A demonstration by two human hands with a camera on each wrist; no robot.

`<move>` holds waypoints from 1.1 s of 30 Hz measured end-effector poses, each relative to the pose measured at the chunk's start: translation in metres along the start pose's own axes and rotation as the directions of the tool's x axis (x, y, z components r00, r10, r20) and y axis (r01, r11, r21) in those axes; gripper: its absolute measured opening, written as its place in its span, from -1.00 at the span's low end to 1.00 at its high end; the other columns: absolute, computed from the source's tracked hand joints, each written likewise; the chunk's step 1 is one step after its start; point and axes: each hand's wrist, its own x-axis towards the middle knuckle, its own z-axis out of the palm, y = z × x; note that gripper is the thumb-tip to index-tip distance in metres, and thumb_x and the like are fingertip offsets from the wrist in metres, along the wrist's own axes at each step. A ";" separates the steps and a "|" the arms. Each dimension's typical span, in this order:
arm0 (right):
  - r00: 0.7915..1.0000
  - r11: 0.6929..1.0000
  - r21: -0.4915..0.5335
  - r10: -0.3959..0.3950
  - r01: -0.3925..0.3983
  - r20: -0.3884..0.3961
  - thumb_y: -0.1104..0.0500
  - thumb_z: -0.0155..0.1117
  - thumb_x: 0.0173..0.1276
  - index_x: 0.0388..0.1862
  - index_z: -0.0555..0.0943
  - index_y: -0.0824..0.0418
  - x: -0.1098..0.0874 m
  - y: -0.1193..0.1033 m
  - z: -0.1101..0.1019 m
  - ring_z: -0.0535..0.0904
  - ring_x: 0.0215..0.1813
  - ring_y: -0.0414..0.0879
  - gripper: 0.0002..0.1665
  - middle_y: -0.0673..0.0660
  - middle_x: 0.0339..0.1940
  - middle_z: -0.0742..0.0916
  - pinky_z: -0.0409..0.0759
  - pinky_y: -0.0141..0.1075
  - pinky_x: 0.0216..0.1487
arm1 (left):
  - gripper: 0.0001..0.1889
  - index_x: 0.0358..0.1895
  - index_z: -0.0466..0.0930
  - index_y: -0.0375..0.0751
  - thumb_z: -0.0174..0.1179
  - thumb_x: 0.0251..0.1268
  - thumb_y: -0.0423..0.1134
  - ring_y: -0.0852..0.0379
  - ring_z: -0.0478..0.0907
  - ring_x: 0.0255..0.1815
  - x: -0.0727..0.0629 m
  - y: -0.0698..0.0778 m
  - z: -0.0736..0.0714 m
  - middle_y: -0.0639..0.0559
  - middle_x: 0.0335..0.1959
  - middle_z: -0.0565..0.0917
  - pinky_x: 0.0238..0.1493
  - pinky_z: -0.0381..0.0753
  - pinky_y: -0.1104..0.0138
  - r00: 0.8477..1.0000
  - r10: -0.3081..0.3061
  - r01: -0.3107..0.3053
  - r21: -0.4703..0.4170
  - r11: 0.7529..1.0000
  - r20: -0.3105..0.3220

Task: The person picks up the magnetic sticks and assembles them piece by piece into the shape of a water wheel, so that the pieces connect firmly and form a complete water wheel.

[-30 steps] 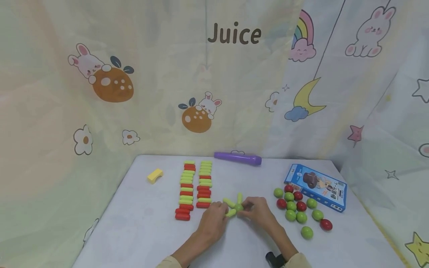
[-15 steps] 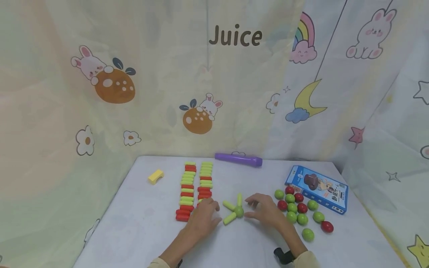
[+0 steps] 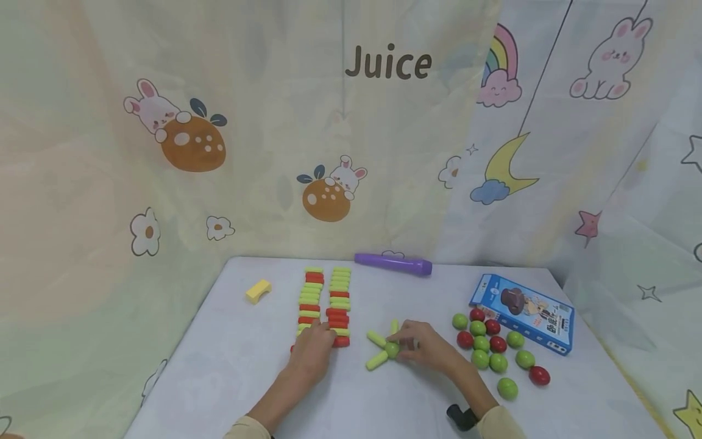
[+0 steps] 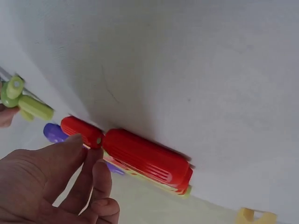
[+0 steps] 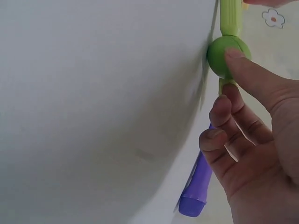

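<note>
My right hand pinches a green ball between thumb and fingers. Light-green rods stick out from that ball like spokes, low over the white table. Over at the two columns of red and light-green rods, my left hand reaches into the gap between them. Its thumb and index finger are bent and slightly apart at the end of a red rod, and no rod shows gripped. A bigger-looking red rod lies just beside these fingertips. The left hand hides part of the near left column in the head view.
Loose green and red balls lie at the right, beside a blue box. A purple microphone-shaped stick lies along the back edge. A yellow arched block sits at the far left. A printed curtain hangs behind the table.
Both hands let go of the ball-and-rod piece and drew apart. The left hand then moved left to the rod columns, while the right hand came back to pinch the ball.
</note>
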 end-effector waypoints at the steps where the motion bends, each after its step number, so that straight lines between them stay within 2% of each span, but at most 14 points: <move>1: 1.000 1.000 0.002 0.003 -0.003 -0.007 0.32 0.61 0.27 0.13 0.82 0.23 -0.001 0.000 0.001 0.63 -0.24 -0.10 -0.57 0.00 -0.24 0.73 0.66 -0.34 -0.19 | -0.70 -0.17 0.84 -0.27 0.71 0.05 -0.28 0.07 0.60 -0.23 0.001 0.001 0.001 -0.06 -0.27 0.78 -0.24 0.70 0.35 1.000 0.007 -0.007 0.005 1.000 0.003; 4: 0.999 1.000 -0.012 0.017 -0.018 -0.037 0.29 0.63 0.26 0.12 0.82 0.22 -0.002 0.000 0.004 0.61 -0.25 -0.18 -0.58 -0.05 -0.26 0.75 0.65 -0.35 -0.20 | -0.67 -0.20 0.83 -0.27 0.73 0.01 -0.24 0.08 0.60 -0.26 0.002 0.005 0.002 -0.04 -0.34 0.75 -0.28 0.66 0.39 1.000 0.004 -0.004 0.004 1.000 0.003; 9: 0.994 0.997 -0.038 0.061 -0.064 -0.089 0.22 0.66 0.25 0.08 0.84 0.21 -0.002 -0.004 0.008 0.63 -0.26 -0.34 -0.60 -0.08 -0.26 0.83 0.68 -0.36 -0.18 | -0.63 -0.20 0.80 -0.27 0.74 0.01 -0.18 0.11 0.59 -0.39 0.001 0.008 0.002 0.04 -0.58 0.56 -0.34 0.58 0.43 1.000 -0.010 0.010 -0.021 1.000 -0.017; 12: 0.989 0.995 -0.048 0.087 -0.093 -0.117 0.21 0.68 0.23 0.04 0.84 0.23 -0.002 -0.005 0.010 0.65 -0.28 -0.36 -0.62 -0.06 -0.27 0.86 0.70 -0.37 -0.18 | -0.67 -0.19 0.81 -0.24 0.72 0.06 -0.20 0.13 0.57 -0.41 -0.001 0.012 0.002 0.05 -0.59 0.55 -0.34 0.58 0.43 1.000 -0.008 0.006 -0.052 0.999 -0.025; 15: 0.983 0.991 -0.065 0.108 -0.119 -0.149 0.19 0.70 0.21 -0.01 0.85 0.22 -0.002 -0.006 0.013 0.65 -0.31 -0.37 -0.64 -0.06 -0.31 0.86 0.69 -0.39 -0.20 | -0.75 -0.22 0.83 -0.21 0.68 0.11 -0.24 0.16 0.55 -0.38 -0.005 0.020 -0.001 0.05 -0.50 0.63 -0.33 0.61 0.43 1.000 -0.025 0.023 -0.148 0.989 -0.016; 18: 0.976 0.987 -0.084 0.121 -0.138 -0.183 0.19 0.72 0.17 -0.09 0.86 0.21 -0.002 -0.008 0.016 0.65 -0.35 -0.38 -0.67 -0.05 -0.36 0.85 0.68 -0.40 -0.26 | -0.81 -0.22 0.86 -0.19 0.66 0.16 -0.25 0.19 0.51 -0.34 -0.008 0.033 -0.005 0.09 -0.44 0.67 -0.32 0.61 0.43 0.999 -0.029 0.033 -0.262 0.965 0.018; 21: 0.971 0.985 -0.094 0.123 -0.144 -0.204 0.20 0.73 0.15 -0.12 0.85 0.24 -0.001 -0.009 0.019 0.65 -0.40 -0.38 -0.68 -0.01 -0.39 0.85 0.67 -0.41 -0.31 | -0.79 -0.17 0.89 -0.18 0.66 0.17 -0.22 0.23 0.47 -0.32 -0.007 0.046 -0.006 0.11 -0.43 0.68 -0.31 0.59 0.44 0.999 -0.014 0.026 -0.318 0.948 0.040; 25: 0.973 0.988 -0.072 0.123 -0.139 -0.195 0.23 0.69 0.20 -0.09 0.84 0.30 -0.001 -0.012 0.021 0.64 -0.44 -0.38 -0.68 0.03 -0.40 0.85 0.66 -0.43 -0.37 | -0.81 -0.19 0.89 -0.18 0.64 0.21 -0.20 0.26 0.42 -0.38 -0.001 0.057 0.000 0.14 -0.54 0.65 -0.35 0.49 0.45 1.000 0.019 -0.015 -0.310 0.950 0.010; 28: 0.976 0.990 -0.057 0.114 -0.127 -0.184 0.26 0.66 0.23 -0.09 0.83 0.32 0.001 -0.014 0.022 0.62 -0.47 -0.38 -0.72 0.04 -0.42 0.85 0.65 -0.43 -0.40 | -0.84 -0.24 0.88 -0.20 0.62 0.23 -0.22 0.25 0.40 -0.43 0.003 0.061 0.005 0.12 -0.62 0.59 -0.40 0.42 0.44 0.999 0.041 -0.046 -0.247 0.968 -0.027; 31: 0.977 0.991 -0.068 0.102 -0.117 -0.186 0.29 0.66 0.23 -0.12 0.83 0.34 0.001 -0.016 0.024 0.62 -0.49 -0.38 -0.75 0.06 -0.44 0.84 0.64 -0.43 -0.43 | -0.84 -0.26 0.88 -0.22 0.62 0.22 -0.23 0.25 0.38 -0.46 0.005 0.063 0.008 0.09 -0.67 0.55 -0.43 0.38 0.45 0.998 0.045 -0.054 -0.184 0.981 -0.049; 33: 0.976 0.989 -0.092 0.100 -0.119 -0.194 0.29 0.66 0.22 -0.15 0.84 0.33 0.001 -0.017 0.024 0.64 -0.47 -0.37 -0.76 0.07 -0.43 0.85 0.65 -0.43 -0.41 | -0.84 -0.27 0.87 -0.22 0.62 0.22 -0.23 0.24 0.37 -0.47 0.006 0.063 0.009 0.08 -0.68 0.56 -0.43 0.38 0.45 0.998 0.042 -0.050 -0.175 0.983 -0.050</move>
